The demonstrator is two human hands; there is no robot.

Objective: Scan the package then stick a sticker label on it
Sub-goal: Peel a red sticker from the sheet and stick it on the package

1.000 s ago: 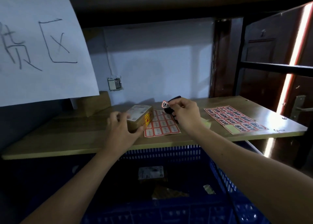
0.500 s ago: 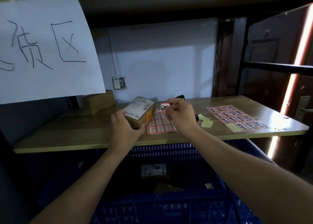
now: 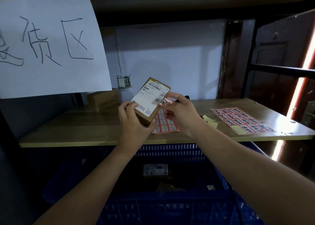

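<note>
package (image 3: 150, 98) in left grip (image 3: 134, 120), sticker (image 3: 165, 101) pinched in right grip (image 3: 179, 112)

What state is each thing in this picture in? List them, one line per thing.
Package: lifted off the shelf, tilted, held by the left hand.
Sticker: peeled, pinched in the right hand, at the package's edge.
Near sticker sheet: flat on the shelf, partly hidden.
Far sticker sheet: flat, one label missing.
Blue crate: open, parcels inside.

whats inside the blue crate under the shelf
In the blue crate, one package with a white label shows, with brownish items beside it. The rest is too dark, and the arms cover the sides.
</note>
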